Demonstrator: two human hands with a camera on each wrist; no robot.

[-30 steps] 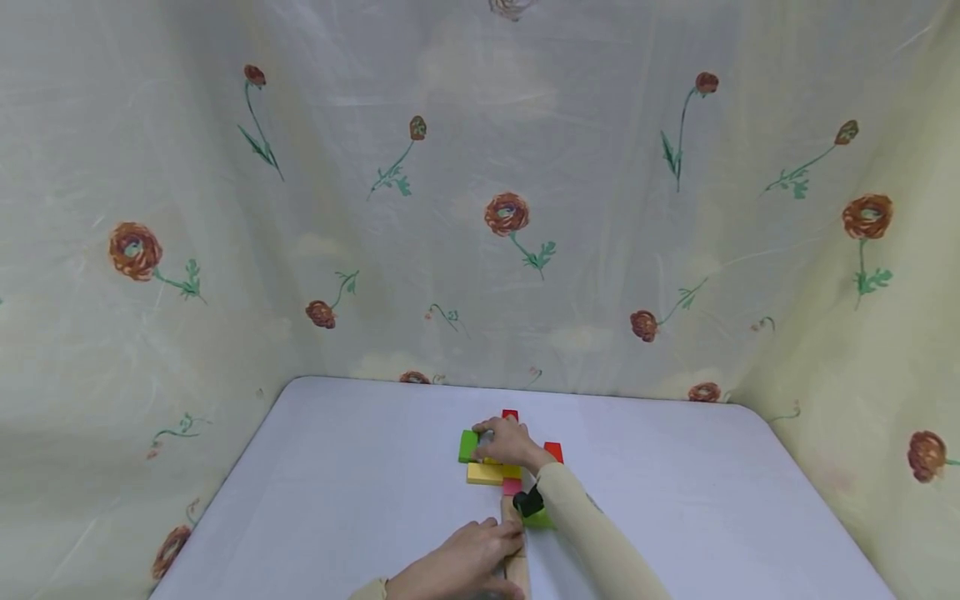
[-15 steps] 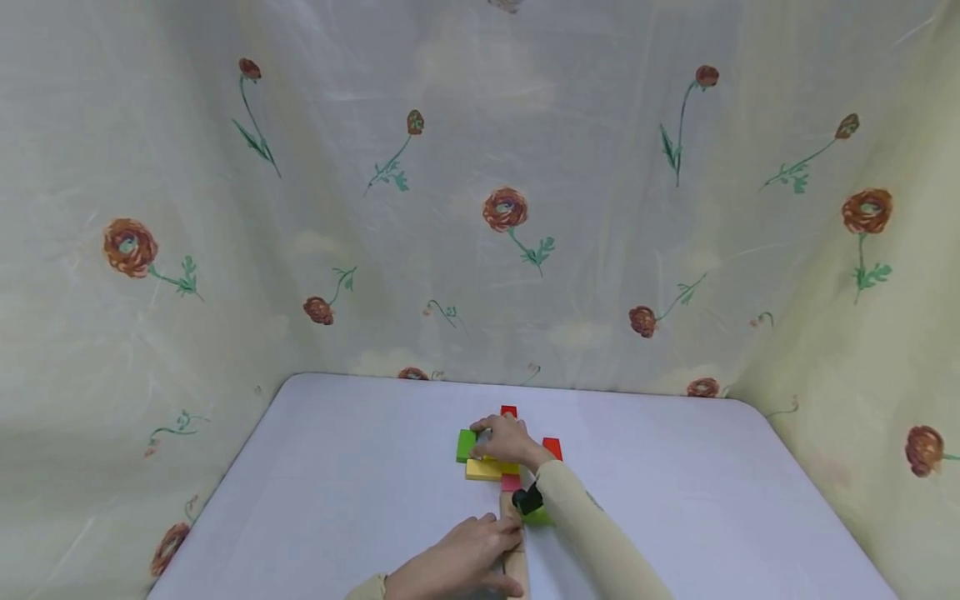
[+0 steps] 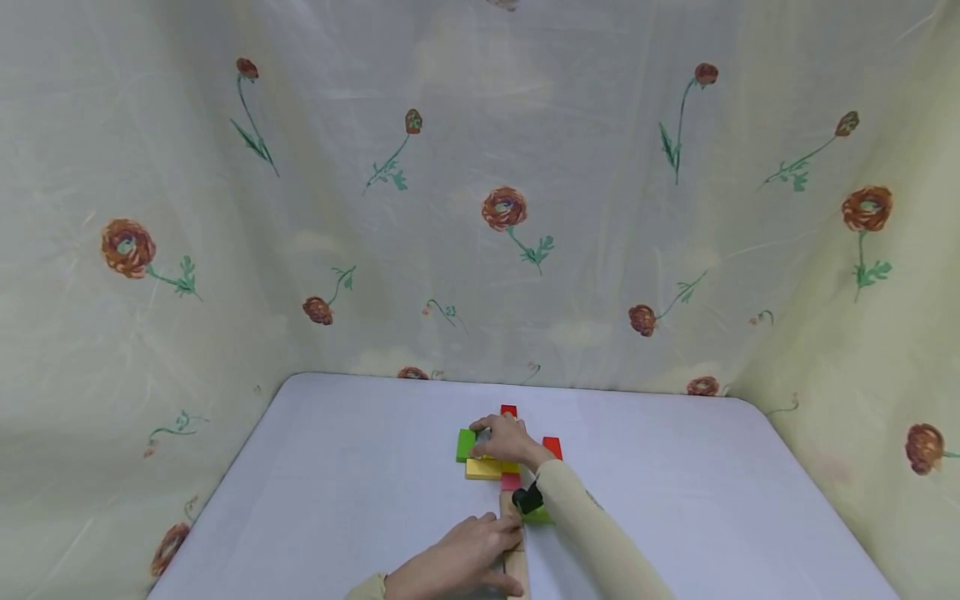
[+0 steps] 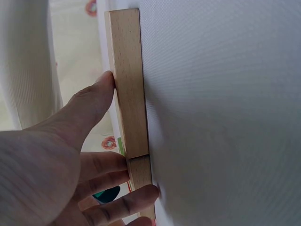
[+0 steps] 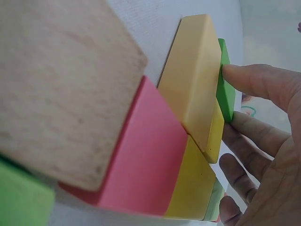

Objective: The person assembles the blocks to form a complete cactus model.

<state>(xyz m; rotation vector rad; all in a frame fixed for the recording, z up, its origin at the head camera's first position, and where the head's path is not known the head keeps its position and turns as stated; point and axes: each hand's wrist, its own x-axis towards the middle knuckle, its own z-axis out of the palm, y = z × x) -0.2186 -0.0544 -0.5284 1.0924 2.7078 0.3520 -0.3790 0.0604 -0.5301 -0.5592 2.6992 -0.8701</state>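
Observation:
My left hand (image 3: 468, 554) lies beside a row of plain wooden blocks. In the left wrist view, its thumb tip touches the edge of the long wooden block (image 4: 128, 84), and its extended fingers reach the adjoining wooden block (image 4: 141, 174), one finger crossing that block. Farther out, my right hand (image 3: 504, 440) touches a green block (image 5: 226, 89) with thumb and forefinger set apart along its side; the other fingers are loosely bent. Nearby, a pale yellow block (image 5: 188, 70) meets a yellow block (image 5: 192, 179), which abuts a pink block (image 5: 146, 155).
A red block (image 3: 509, 411) shows beyond the right hand, another red block (image 3: 552, 447) to its right. A second green block (image 3: 537, 516) lies partly under the right forearm. The white table (image 3: 360, 467) ends at a flowered curtain (image 3: 570, 317).
The whole head view shifts slightly upward. Both hands keep their places against the blocks, and the blocks stay put.

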